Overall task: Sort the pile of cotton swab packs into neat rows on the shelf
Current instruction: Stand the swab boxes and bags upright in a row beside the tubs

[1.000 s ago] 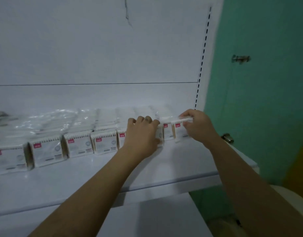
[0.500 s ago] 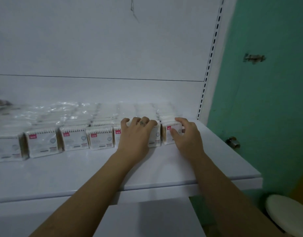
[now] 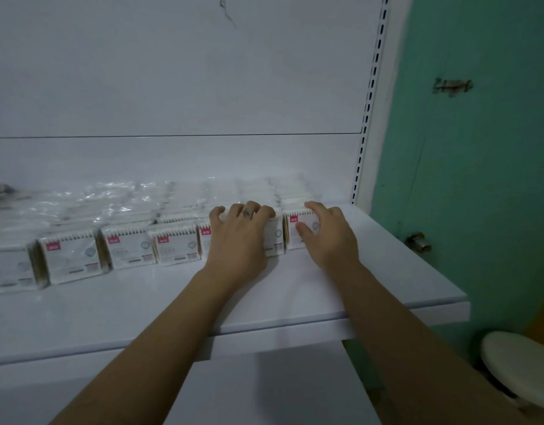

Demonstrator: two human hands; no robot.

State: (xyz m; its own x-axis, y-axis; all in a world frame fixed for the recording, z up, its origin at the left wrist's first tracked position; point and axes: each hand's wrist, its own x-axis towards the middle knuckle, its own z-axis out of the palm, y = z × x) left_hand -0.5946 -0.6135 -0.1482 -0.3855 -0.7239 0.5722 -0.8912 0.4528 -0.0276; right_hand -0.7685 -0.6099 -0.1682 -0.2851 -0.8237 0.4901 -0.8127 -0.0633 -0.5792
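Sorting is looking nearly done. Cotton swab packs are standing upright in a front row along the shelf, more rows lying behind under glossy wrap, blurred. No loose pile is showing; the far left is running out of frame, so cannot tell there.

Left hand is draping over the second pack from the right, fingers curling over its top edge. Right hand is gripping the end pack, thumb on its face, fingers hooking over the top. A narrow gap is showing between these two packs.

Likely remaining: closing that gap and squaring the right end.

Packs are small, flat and white, with a red label at the upper left and swab tips lining the top.
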